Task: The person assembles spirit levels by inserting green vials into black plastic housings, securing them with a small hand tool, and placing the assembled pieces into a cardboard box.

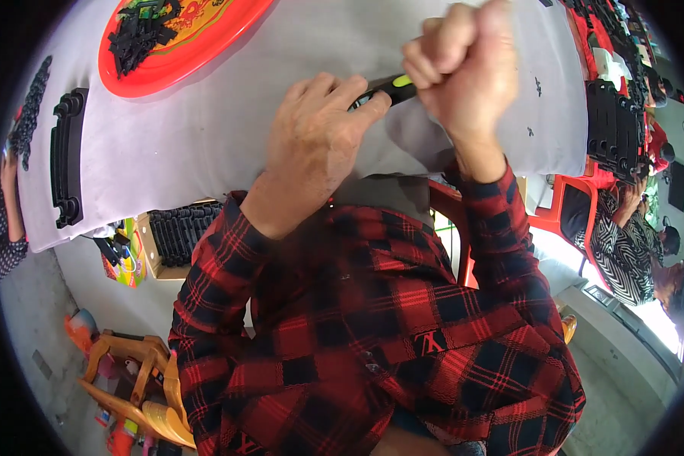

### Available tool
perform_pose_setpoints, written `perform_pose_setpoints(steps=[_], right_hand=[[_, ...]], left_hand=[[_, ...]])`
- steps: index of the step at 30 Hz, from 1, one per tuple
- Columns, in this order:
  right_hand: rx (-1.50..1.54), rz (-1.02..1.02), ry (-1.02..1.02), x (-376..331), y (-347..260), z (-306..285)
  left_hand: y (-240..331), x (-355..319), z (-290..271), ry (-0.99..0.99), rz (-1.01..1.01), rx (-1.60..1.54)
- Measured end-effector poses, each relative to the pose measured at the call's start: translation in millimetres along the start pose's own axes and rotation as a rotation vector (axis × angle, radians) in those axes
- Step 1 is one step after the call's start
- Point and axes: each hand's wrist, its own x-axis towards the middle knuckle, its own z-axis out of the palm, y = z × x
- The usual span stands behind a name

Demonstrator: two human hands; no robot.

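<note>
Your head camera looks steeply down from above the near edge of the table, close enough that your shirt fills much of the view nearside of it; the wide fisheye bends the table's ends.

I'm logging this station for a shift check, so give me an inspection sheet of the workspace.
Surface: pale grey tabletop.
Job's things: dark piece with lime-green end, between the hands.
Clutter: red plate bearing small black parts; long black part at left.
Hands: left hand fingers the dark piece; right hand curled by its green end, grip unclear.
Cables: none clearly made out.
Surroundings: cardboard box of black parts; other people at right.
</note>
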Motion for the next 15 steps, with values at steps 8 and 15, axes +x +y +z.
perform_pose_setpoints(steps=[8, 15], right_hand=[[-0.138, -0.036, 0.029, 7, 3, -21], [0.066, 0.074, 0.009, 9, -11, -50]], left_hand=[[1, 1, -1, -0.035, -0.001, -0.016], [2, 3, 2, -0.007, 0.031, 0.042]])
